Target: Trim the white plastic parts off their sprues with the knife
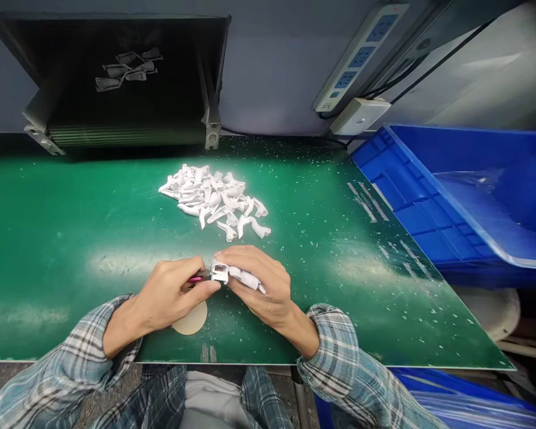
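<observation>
Right hand (261, 286) closed around white plastic part (234, 274), low over green desk (71, 238) near its front edge. Left hand (172, 295) pinches pink-handled tool (195, 279) at the part's end. Pile of white parts (214, 199) beyond; blue bin (451, 196) to the right.

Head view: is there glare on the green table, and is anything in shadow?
In the head view, soft glare patches lie on the glossy green table mat; the black conveyor belt behind is dark; the pile of white plastic parts is sharp.
</observation>
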`<act>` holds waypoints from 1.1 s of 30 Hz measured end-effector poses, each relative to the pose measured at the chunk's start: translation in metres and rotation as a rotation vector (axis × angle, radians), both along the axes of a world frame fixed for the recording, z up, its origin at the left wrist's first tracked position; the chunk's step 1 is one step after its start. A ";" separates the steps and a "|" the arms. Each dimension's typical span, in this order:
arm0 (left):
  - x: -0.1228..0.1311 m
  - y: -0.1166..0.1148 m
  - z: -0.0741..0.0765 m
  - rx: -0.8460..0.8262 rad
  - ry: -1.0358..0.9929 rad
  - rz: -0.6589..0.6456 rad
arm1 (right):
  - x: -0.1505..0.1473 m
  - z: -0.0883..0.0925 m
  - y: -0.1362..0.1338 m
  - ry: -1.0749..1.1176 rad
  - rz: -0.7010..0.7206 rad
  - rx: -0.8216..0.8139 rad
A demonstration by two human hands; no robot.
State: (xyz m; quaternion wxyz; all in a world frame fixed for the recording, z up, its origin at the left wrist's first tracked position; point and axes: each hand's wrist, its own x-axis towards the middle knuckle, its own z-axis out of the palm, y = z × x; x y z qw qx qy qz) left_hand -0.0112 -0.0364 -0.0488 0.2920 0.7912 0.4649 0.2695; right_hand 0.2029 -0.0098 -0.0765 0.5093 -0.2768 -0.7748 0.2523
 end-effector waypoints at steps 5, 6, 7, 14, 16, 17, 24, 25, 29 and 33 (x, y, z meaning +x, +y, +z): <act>0.000 -0.001 -0.001 -0.036 -0.017 -0.016 | 0.001 -0.001 0.000 -0.026 -0.029 -0.016; 0.000 -0.001 -0.002 -0.044 -0.015 -0.014 | 0.001 -0.001 0.000 -0.022 -0.032 -0.019; 0.000 -0.001 -0.002 -0.050 -0.012 -0.014 | 0.001 -0.001 0.000 -0.013 -0.031 -0.020; -0.002 0.002 -0.001 -0.144 -0.036 -0.069 | 0.003 -0.003 -0.003 -0.034 -0.023 -0.007; -0.003 0.002 -0.001 -0.160 -0.047 -0.084 | 0.003 -0.003 -0.003 -0.031 -0.027 0.000; -0.003 0.002 -0.002 -0.159 -0.050 -0.087 | 0.003 -0.002 -0.003 -0.023 -0.028 -0.002; -0.002 -0.004 -0.008 0.044 -0.098 0.124 | -0.003 0.002 -0.003 0.018 -0.013 -0.221; -0.001 -0.005 -0.008 0.050 -0.115 0.165 | -0.005 0.003 -0.004 0.020 -0.003 -0.320; 0.000 -0.001 -0.003 -0.033 -0.158 0.266 | -0.011 0.005 -0.007 0.148 0.117 -0.800; -0.008 0.006 0.001 0.009 -0.031 0.207 | -0.011 0.009 -0.004 0.273 0.228 -1.073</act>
